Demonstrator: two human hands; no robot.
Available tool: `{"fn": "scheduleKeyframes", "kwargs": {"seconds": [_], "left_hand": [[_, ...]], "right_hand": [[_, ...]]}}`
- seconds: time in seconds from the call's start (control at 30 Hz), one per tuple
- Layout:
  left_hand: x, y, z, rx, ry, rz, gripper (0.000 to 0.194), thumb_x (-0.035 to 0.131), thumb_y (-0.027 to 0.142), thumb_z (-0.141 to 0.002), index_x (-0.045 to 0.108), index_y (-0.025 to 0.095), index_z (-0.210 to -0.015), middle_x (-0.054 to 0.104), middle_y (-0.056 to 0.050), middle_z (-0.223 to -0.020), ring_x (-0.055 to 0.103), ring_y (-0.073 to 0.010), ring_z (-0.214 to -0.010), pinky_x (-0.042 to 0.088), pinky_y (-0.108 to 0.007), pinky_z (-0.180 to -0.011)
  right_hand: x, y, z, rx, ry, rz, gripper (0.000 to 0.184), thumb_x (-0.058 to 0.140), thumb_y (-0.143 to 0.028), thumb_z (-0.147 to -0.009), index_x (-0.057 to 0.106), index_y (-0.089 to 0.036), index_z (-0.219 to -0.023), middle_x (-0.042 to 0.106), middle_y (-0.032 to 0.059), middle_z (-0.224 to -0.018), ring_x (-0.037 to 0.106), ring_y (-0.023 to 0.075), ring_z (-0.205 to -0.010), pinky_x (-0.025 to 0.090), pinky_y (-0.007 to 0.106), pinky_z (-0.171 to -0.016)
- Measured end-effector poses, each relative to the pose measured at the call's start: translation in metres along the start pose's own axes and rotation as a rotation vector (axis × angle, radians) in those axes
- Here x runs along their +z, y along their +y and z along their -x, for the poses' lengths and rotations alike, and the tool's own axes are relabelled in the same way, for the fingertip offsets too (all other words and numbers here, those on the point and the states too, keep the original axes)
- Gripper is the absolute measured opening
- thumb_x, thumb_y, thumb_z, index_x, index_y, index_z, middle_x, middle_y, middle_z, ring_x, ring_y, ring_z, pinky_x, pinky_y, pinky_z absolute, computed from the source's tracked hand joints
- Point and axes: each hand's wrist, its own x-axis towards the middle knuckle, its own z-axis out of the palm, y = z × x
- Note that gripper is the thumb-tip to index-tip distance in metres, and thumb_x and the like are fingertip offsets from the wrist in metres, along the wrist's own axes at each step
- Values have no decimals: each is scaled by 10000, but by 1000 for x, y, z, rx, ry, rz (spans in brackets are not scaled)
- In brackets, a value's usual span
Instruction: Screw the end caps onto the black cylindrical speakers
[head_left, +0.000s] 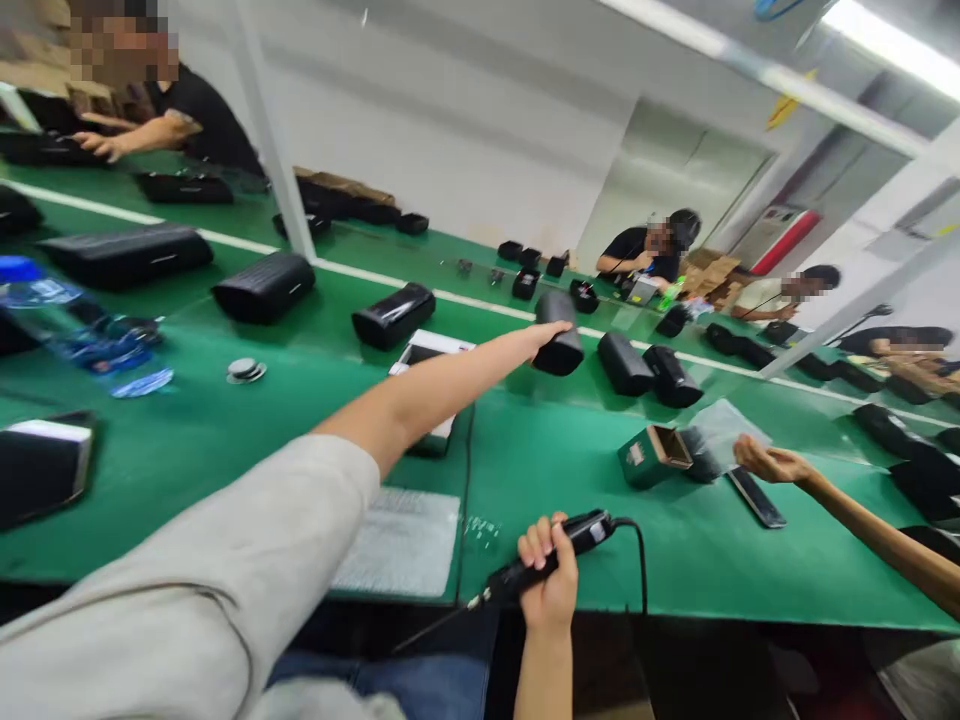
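Observation:
My left arm stretches far across the green bench, and my left hand [549,338] is closed on the end of a black speaker-like case [561,350]. Most of its fingers are hidden behind that case. Close to the bench's front edge, my right hand [547,565] wraps around a black electric screwdriver [589,532]. Its long thin bit points down and to the left, and a cord leaves its back end. Below my left forearm lie a white foam sheet [409,545] and a white box [431,345] with a dark inside, partly covered by the arm.
More black cases [625,365] line the far side. A green box [646,458] and a phone [756,498] lie to the right, near a co-worker's hand [772,460]. A plastic bottle [75,320] and small round part [246,370] are left. Metal posts [274,130] rise beyond.

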Motion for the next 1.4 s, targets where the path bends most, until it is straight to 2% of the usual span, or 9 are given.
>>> {"fn": "scheduleKeyframes", "kwargs": {"seconds": [0.17,0.33,0.43,0.6,0.8,0.93,1.07,1.2,1.4], "left_hand": [[-57,-26,95,-67,-117,-179,426,862,457,-920,800,85,-1119,814,-127,-1069,775,-272,-1033,587,-368,-918],[-113,-66,264,101,-232,-860,842,950,496,-706,661,201,-1440,788,-104,-1294,771,-327,-1092,563,-360,-837],[-133,-110,318,161,-143,-1161,931,908,463,-758,551,201,-1576,757,-141,-1429,762,-383,-1203,569,-432,-966],[-151,-162,323,317,-86,-1444,904,910,360,-824,515,102,-1595,682,-247,-1537,692,-449,-1368,513,-517,-1115],[-156,-174,338,449,-100,-1425,1049,1005,338,-785,458,96,-1647,589,-298,-1624,606,-501,-1471,473,-616,-1222],[-173,-203,363,469,1,-1147,1042,976,318,-836,389,295,-1697,446,-208,-1763,501,-466,-1600,437,-662,-1306],[-188,-239,374,359,82,-771,1316,1004,260,-778,146,384,-1768,459,-174,-1725,536,-425,-1582,531,-630,-1261],[-195,-253,365,366,40,-652,1294,991,247,-800,143,419,-1762,495,-150,-1676,556,-415,-1554,512,-644,-1275],[-202,-258,355,321,10,-614,1401,991,288,-795,0,404,-1778,476,-174,-1651,526,-446,-1571,512,-685,-1267]], "right_hand": [[-5,-9,16,12,-52,-28,220,764,-344,-1086,666,-150,-1048,533,-77,-746,462,61,-535,461,179,-508],[22,-37,56,-28,-159,-1,246,864,-262,-927,628,-214,-978,376,-136,-609,206,45,-406,374,146,-406],[42,-63,74,-95,-222,27,234,839,-264,-898,617,-227,-963,305,-157,-563,92,37,-353,247,147,-314],[85,-118,76,-257,-282,79,325,881,-258,-768,583,-234,-897,288,-192,-461,72,-5,-237,151,127,-221],[195,-153,50,-563,-6,56,374,902,-53,-692,669,-313,-826,392,-112,-560,331,-28,-357,353,105,-373],[260,-107,-5,-743,-289,327,338,977,-240,-598,776,-333,-854,305,-149,-490,246,63,-304,247,231,-264],[298,-29,-55,-907,-370,443,246,906,-300,-859,686,-290,-967,481,-130,-566,448,94,-360,384,226,-350],[314,19,-83,-875,-397,577,295,889,-416,-903,624,-285,-909,477,-131,-550,458,100,-374,441,245,-393],[320,44,-104,-814,-344,697,250,859,-379,-931,643,-266,-876,537,-117,-569,547,109,-396,480,248,-408]]}}
